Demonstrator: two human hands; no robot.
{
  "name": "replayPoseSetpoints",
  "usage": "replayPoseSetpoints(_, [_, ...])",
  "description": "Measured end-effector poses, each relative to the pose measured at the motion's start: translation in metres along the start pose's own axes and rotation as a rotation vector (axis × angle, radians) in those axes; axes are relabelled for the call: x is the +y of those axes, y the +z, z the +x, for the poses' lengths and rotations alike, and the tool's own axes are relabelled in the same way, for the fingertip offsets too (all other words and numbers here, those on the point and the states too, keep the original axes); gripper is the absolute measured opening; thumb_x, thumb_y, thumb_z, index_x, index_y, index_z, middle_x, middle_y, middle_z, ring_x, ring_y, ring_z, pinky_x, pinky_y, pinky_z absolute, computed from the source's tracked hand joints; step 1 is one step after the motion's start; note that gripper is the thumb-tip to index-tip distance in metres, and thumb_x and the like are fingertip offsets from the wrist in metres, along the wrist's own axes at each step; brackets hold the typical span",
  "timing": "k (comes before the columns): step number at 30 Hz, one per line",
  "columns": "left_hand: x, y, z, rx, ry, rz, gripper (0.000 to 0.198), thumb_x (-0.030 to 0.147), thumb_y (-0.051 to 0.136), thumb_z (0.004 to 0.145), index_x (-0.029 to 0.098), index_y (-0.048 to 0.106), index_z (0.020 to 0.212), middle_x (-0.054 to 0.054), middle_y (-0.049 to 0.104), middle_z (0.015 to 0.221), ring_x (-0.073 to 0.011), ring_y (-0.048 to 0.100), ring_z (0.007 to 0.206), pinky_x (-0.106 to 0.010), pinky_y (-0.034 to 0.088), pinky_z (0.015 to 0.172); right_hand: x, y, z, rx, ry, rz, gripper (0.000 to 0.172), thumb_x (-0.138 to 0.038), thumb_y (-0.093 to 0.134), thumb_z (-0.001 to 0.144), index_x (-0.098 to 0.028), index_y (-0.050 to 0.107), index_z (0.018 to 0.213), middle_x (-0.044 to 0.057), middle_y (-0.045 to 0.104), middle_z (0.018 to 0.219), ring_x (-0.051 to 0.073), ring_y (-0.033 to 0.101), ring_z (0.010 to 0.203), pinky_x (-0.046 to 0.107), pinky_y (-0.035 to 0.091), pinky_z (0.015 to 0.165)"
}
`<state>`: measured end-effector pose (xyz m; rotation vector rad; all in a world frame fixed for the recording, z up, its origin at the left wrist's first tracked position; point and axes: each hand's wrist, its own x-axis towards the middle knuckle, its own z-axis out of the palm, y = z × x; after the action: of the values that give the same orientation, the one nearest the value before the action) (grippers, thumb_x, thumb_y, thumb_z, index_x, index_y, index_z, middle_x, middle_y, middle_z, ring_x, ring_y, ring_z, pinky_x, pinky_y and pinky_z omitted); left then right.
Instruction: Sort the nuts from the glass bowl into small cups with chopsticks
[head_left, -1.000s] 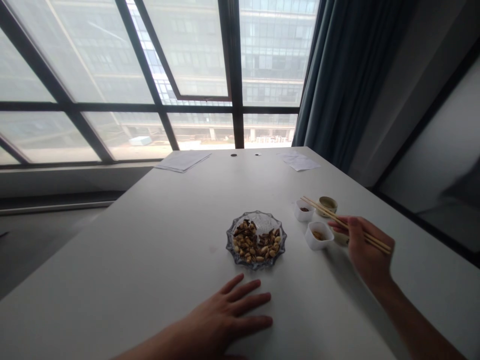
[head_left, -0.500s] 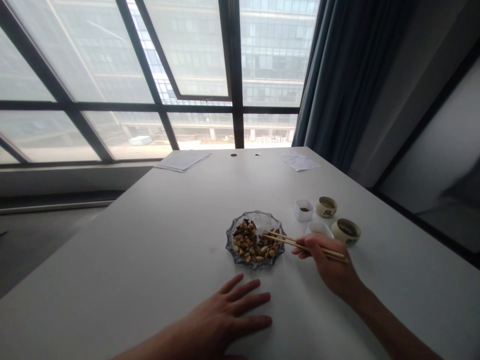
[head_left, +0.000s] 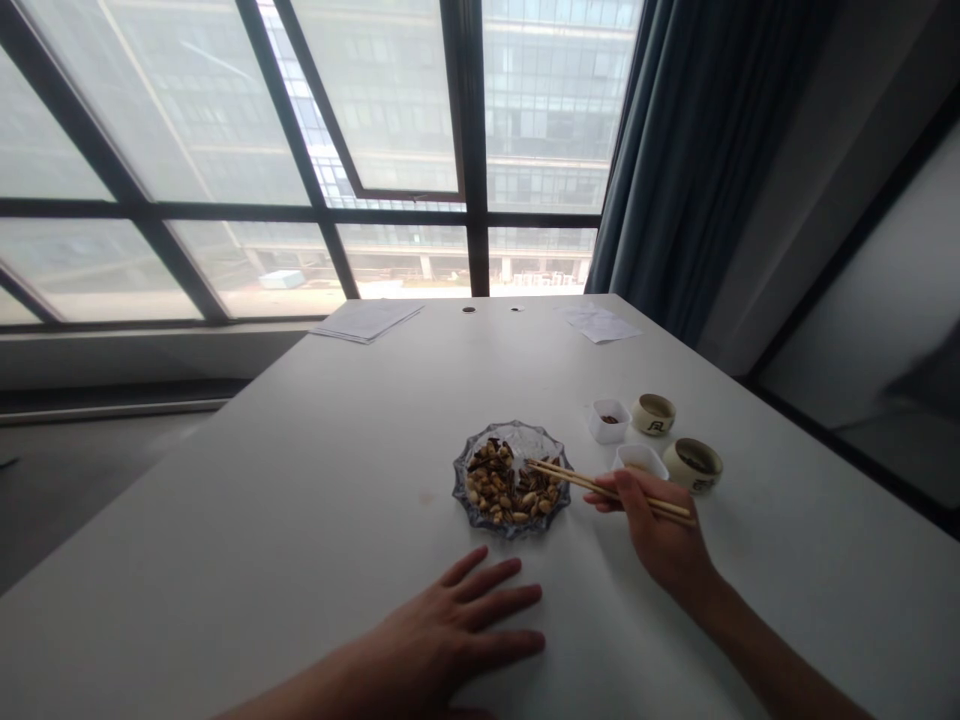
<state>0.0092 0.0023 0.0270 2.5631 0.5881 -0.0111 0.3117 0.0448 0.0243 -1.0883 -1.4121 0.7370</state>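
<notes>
A pair of wooden chopsticks [head_left: 585, 481] is held in my right hand [head_left: 660, 525], their tips over the right part of a scalloped glass bowl [head_left: 460, 503]. In the bowl lie brown nuts or seeds [head_left: 495, 492] in shells, with darker pieces among them. Whether the tips pinch a small dark piece is too small to tell. My left hand [head_left: 469, 622] rests flat on the white table in front of the bowl, fingers spread, holding nothing.
Right of the bowl stand two small white plastic containers, one [head_left: 609, 421] with dark bits inside and one [head_left: 640, 460] partly behind my right hand. Two beige cups [head_left: 653, 414] [head_left: 693, 466] sit beside them. Papers [head_left: 367, 320] lie at the table's far end, below the windows.
The chopstick tips have drawn closer together over the bowl. My left hand stays where it was on the table.
</notes>
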Motion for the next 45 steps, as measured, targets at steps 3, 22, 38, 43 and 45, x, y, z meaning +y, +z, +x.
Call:
replayPoseSetpoints(3, [0.000, -0.001, 0.000, -0.007, -0.004, 0.018, 0.083, 0.037, 0.079, 0.090, 0.039, 0.041, 0.163, 0.001, 0.028, 0.173, -0.0383, 0.023, 0.159, -0.062, 0.005, 0.129, -0.003, -0.008, 0.004, 0.100, -0.026, 0.013, 0.044, -0.059, 0.065, 0.098, -0.018, 0.080, 0.089, 0.011, 0.082, 0.080, 0.027, 0.081, 0.069, 0.036, 0.070, 0.065])
replayPoseSetpoints(22, [0.001, 0.000, 0.000, 0.011, 0.009, 0.026, 0.080, 0.036, 0.078, 0.090, 0.037, 0.042, 0.162, -0.001, 0.030, 0.173, -0.0371, 0.024, 0.159, -0.058, 0.004, 0.130, 0.000, -0.048, 0.022, 0.414, -0.128, -0.023, 0.041, -0.053, 0.062, 0.102, -0.015, 0.078, 0.095, 0.010, 0.082, 0.082, 0.023, 0.081, 0.070, 0.034, 0.068, 0.072])
replayPoseSetpoints(38, [0.000, 0.001, 0.000, 0.005, 0.010, -0.003, 0.080, 0.038, 0.077, 0.091, 0.038, 0.041, 0.162, -0.001, 0.029, 0.173, -0.0389, 0.024, 0.159, -0.060, 0.002, 0.129, 0.003, -0.007, -0.003, -0.135, 0.030, -0.062, 0.043, -0.051, 0.061, 0.103, -0.018, 0.077, 0.081, 0.008, 0.079, 0.073, 0.018, 0.072, 0.059, 0.028, 0.060, 0.060])
replayPoseSetpoints(43, [0.000, 0.001, -0.001, 0.014, 0.011, 0.000, 0.080, 0.040, 0.077, 0.091, 0.039, 0.041, 0.163, 0.001, 0.030, 0.173, -0.0379, 0.024, 0.159, -0.058, 0.002, 0.130, -0.001, -0.006, -0.002, -0.091, 0.018, -0.023, 0.044, -0.054, 0.061, 0.102, -0.018, 0.075, 0.081, 0.005, 0.075, 0.065, 0.015, 0.065, 0.051, 0.026, 0.054, 0.053])
replayPoseSetpoints(45, [0.000, 0.000, -0.001, 0.002, 0.006, 0.010, 0.078, 0.040, 0.075, 0.093, 0.039, 0.041, 0.163, 0.001, 0.030, 0.173, -0.0377, 0.024, 0.159, -0.059, 0.003, 0.130, 0.000, -0.005, -0.003, -0.060, 0.015, -0.005, 0.045, -0.056, 0.061, 0.102, -0.018, 0.075, 0.081, 0.005, 0.074, 0.063, 0.016, 0.065, 0.050, 0.026, 0.054, 0.052])
